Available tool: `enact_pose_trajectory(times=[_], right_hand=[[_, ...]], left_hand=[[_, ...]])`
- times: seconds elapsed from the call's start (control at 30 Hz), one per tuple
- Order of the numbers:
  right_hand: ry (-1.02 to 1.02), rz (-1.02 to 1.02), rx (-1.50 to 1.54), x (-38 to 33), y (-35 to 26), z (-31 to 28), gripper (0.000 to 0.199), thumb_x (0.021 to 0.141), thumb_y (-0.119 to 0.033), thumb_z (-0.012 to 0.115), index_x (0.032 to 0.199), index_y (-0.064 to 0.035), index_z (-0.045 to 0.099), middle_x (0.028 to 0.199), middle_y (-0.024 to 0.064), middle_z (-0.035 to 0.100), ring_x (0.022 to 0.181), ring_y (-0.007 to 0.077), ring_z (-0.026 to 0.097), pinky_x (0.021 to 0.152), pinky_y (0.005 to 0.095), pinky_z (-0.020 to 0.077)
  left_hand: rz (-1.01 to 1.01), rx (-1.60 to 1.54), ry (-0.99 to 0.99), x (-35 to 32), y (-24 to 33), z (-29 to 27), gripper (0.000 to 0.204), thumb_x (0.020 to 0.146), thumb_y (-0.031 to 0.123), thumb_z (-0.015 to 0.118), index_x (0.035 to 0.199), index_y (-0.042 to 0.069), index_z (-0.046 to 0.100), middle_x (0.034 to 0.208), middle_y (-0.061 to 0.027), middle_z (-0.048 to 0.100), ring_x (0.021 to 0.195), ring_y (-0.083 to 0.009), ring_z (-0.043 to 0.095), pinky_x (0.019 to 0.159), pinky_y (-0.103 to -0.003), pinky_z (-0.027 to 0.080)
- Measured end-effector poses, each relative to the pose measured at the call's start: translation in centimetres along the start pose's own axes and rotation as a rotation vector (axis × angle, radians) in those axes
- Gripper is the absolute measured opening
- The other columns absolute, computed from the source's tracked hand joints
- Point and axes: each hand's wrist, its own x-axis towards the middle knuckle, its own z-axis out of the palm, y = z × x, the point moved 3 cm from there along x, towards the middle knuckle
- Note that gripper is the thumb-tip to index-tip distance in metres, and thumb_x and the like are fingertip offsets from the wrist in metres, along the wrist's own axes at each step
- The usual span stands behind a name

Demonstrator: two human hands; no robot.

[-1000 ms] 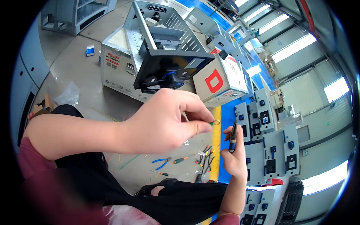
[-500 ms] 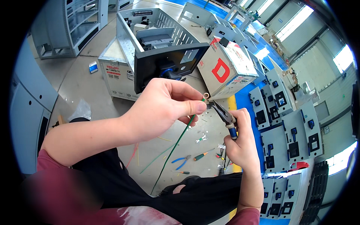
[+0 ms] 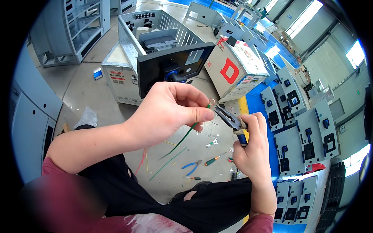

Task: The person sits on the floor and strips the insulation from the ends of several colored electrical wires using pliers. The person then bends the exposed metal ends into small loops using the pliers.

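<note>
L hand [image 3: 167, 112] pinches green wire [image 3: 186, 134] — R hand [image 3: 252, 149] grips pliers [image 3: 229, 118].

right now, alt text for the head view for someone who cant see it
The left hand pinches a green wire with a ring terminal at its tip, while the right hand grips blue-handled pliers at that end. Below, blue pliers and a screwdriver lie on the floor.

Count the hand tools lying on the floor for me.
3: blue pliers below the hands, a screwdriver just right of them, and a smaller screwdriver beneath. More may hide behind the right hand, which holds pliers itself.
</note>
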Motion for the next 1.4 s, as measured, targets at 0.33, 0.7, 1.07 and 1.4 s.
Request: enact_pose_trajectory(times=[0.33, 0.7, 1.07, 1.4], right_hand=[[0.04, -0.057, 0.08, 0.2, 0.5, 0.0, 0.046, 0.066, 0.011, 0.062, 0.11, -0.001, 0.062, 0.099, 0.0175, 0.055, 0.094, 0.0404, 0.058, 0.078, 0.0446, 0.0495], [0.186, -0.126, 0.036, 0.2, 0.5, 0.7, 0.035, 0.062, 0.009, 0.063, 0.095, -0.0032, 0.061, 0.079, 0.0124, 0.053, 0.066, 0.0366, 0.056, 0.057, 0.0412, 0.0449], [0.436, -0.233, -0.305, 0.4, 1.2, 0.6, 0.038, 0.055, 0.004, 0.064, 0.09, -0.0056, 0.059, 0.076, 0.0094, 0.05, 0.059, 0.0302, 0.05, 0.048, 0.0389, 0.0376], [0.006, 0.124, 0.307, 0.4, 8.0, 8.1, 0.038, 0.074, 0.012, 0.052, 0.109, -0.0017, 0.054, 0.106, 0.0166, 0.056, 0.102, 0.0334, 0.057, 0.092, 0.0394, 0.0469]], left_hand=[[-0.028, -0.092, -0.096, -0.8, 0.4, 1.1, 0.018, 0.091, -0.001, 0.083, 0.105, -0.005, 0.073, 0.089, -0.012, 0.077, 0.078, -0.0202, 0.078, 0.073, -0.03, 0.062], [0.017, -0.003, -0.078, -1.6, 1.3, 1.4, 0.015, 0.092, -0.001, 0.082, 0.103, -0.007, 0.076, 0.09, -0.012, 0.077, 0.078, -0.0169, 0.077, 0.072, -0.028, 0.061], [0.033, -0.075, -0.105, -0.9, 0.6, 1.9, 0.014, 0.093, 0.001, 0.081, 0.102, -0.008, 0.076, 0.09, -0.0127, 0.078, 0.077, -0.0149, 0.075, 0.073, -0.028, 0.061], [-0.02, 0.169, 0.091, 2.4, -2.8, -2.3, 0.026, 0.093, 0.015, 0.083, 0.106, -0.006, 0.076, 0.091, -0.0091, 0.076, 0.077, -0.0125, 0.07, 0.074, -0.027, 0.059]])
